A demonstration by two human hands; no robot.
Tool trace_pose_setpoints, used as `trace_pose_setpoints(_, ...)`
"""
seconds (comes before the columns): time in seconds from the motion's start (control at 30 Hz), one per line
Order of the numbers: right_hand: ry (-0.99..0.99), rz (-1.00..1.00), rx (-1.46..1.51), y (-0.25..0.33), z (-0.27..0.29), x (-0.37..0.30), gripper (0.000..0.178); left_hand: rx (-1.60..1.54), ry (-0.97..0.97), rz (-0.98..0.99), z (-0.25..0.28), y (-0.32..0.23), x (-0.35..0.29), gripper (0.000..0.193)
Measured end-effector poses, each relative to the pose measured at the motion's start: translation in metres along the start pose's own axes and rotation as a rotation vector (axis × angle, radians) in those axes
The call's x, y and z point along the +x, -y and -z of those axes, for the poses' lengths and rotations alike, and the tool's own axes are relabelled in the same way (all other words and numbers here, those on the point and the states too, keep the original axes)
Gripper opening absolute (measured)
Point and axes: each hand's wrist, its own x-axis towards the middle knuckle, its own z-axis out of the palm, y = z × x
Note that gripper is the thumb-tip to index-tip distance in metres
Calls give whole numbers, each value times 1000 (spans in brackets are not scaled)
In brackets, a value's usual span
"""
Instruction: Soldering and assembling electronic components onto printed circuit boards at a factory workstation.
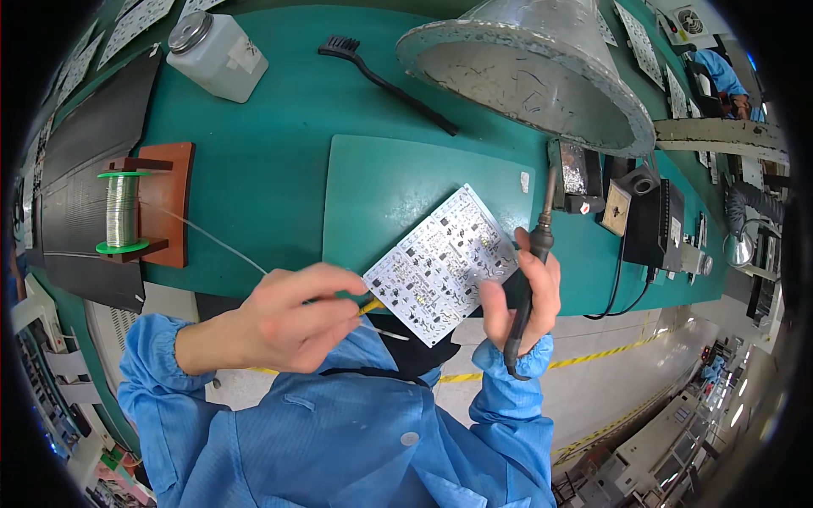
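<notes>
A white circuit board [442,264] with many small dark parts lies tilted over the near edge of the green mat [373,190]. My left hand [296,320] is closed at its lower left side, with solder wire [222,241] running into it from a spool [123,212]. A thin pale end sticks out past the fingers. A small yellow thing [370,306] shows by the fingertips; its kind is unclear. My right hand [533,296] is closed around the black handle of a soldering iron [527,292], its tip pointing away, and the thumb is by the board's right edge.
A metal fume hood [525,80] stands over the far right. Beside it are a soldering stand [580,173] and a black box [656,224] with a cable. A black brush [389,85] and a white bottle [218,57] lie farther back. The spool sits on a brown holder [174,203].
</notes>
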Motion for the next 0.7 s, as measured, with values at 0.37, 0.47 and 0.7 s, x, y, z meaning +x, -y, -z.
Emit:
trace_pose_setpoints(0.37, 142, -23, -141, 13, 5, 0, 45, -186, 27, 57, -11, 29, 77, 8)
trace_pose_setpoints(0.47, 36, -20, 102, 4, 19, -8, 43, -142, -66, 38, -17, 34, 74, 1)
trace_pose_setpoints(0.7, 79, -205, 467, 12, 32, 26, 34, -108, -84, 63, -17, 40, 72, 3)
